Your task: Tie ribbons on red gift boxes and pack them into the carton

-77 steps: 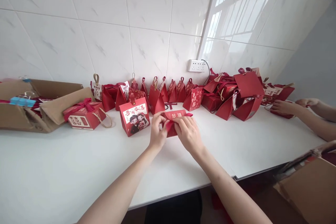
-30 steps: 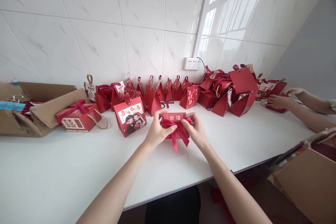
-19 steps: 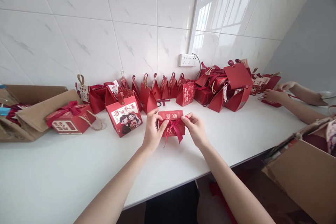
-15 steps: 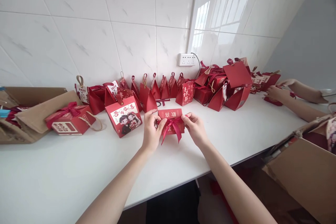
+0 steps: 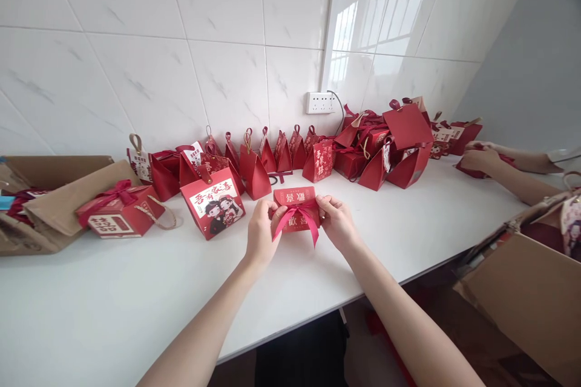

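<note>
A small red gift box (image 5: 294,195) with gold lettering sits on the white table in front of me. A dark pink ribbon (image 5: 300,213) is tied across it in a bow, its two tails hanging over the front. At the left end of the bow, my left hand (image 5: 264,228) is closed, thumb and fingers pinching the ribbon against the box's side. My right hand (image 5: 336,222) pinches the bow's right end beside the box. Fingertips partly hide both loops. Left of my hands stands a red box with a cartoon couple (image 5: 214,202).
Several red peaked boxes (image 5: 255,170) line the tiled wall. A pile of red boxes (image 5: 408,133) is back right, below a power strip (image 5: 321,103). Far left are a ribboned box (image 5: 122,211) and an opened carton (image 5: 59,211). A co-worker's hands (image 5: 481,160) handle a red box far right.
The bow's tails have shifted, the left one now nearer my left hand. More lettering shows on the box front. My right fingers have moved slightly right. The co-worker's hands have come closer together.
</note>
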A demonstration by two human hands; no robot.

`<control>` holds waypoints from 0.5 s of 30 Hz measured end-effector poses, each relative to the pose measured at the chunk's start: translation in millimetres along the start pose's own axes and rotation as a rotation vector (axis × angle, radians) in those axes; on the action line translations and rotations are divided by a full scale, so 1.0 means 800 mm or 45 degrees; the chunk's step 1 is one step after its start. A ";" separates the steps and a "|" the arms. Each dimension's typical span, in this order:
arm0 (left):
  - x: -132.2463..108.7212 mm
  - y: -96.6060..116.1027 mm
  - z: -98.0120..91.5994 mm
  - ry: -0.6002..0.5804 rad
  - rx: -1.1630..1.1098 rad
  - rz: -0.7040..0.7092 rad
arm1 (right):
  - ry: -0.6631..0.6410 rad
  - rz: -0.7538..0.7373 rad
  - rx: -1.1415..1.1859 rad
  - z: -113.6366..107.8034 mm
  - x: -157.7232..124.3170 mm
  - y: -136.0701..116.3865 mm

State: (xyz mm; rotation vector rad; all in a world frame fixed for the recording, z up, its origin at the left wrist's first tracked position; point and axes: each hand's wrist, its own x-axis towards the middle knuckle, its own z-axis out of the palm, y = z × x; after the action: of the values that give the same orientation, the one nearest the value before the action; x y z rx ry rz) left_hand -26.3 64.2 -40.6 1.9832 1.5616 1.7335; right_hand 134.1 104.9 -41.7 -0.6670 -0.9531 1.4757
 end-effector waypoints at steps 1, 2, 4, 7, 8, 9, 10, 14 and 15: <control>0.000 -0.002 0.001 0.001 0.000 -0.002 | 0.014 0.006 0.005 -0.001 0.000 0.001; -0.001 -0.004 0.002 0.007 -0.005 -0.003 | 0.028 0.016 0.009 -0.001 0.001 0.002; -0.001 -0.007 0.004 0.032 -0.013 -0.004 | 0.059 0.032 0.021 -0.002 0.002 0.004; -0.002 -0.011 0.006 0.032 -0.042 -0.017 | 0.086 -0.004 -0.018 -0.002 0.002 0.005; -0.001 -0.011 0.006 0.009 -0.056 -0.025 | 0.076 -0.038 -0.062 -0.002 0.002 0.005; 0.000 -0.011 0.005 -0.019 -0.072 -0.033 | 0.053 -0.082 -0.120 -0.003 0.001 0.004; 0.002 -0.011 0.004 -0.046 -0.090 -0.039 | 0.016 -0.134 -0.190 -0.004 0.000 0.003; 0.013 -0.015 -0.004 -0.090 -0.139 -0.083 | -0.230 -0.360 -0.596 -0.012 -0.005 0.001; 0.016 -0.017 -0.007 -0.097 -0.146 -0.108 | -0.308 -0.405 -0.746 -0.014 -0.006 0.002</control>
State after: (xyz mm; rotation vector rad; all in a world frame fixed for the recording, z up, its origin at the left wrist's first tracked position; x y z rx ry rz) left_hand -40.8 77.0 -37.9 1.8777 1.4653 1.6557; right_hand 143.3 102.0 -49.2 -0.7165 -1.6298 1.0042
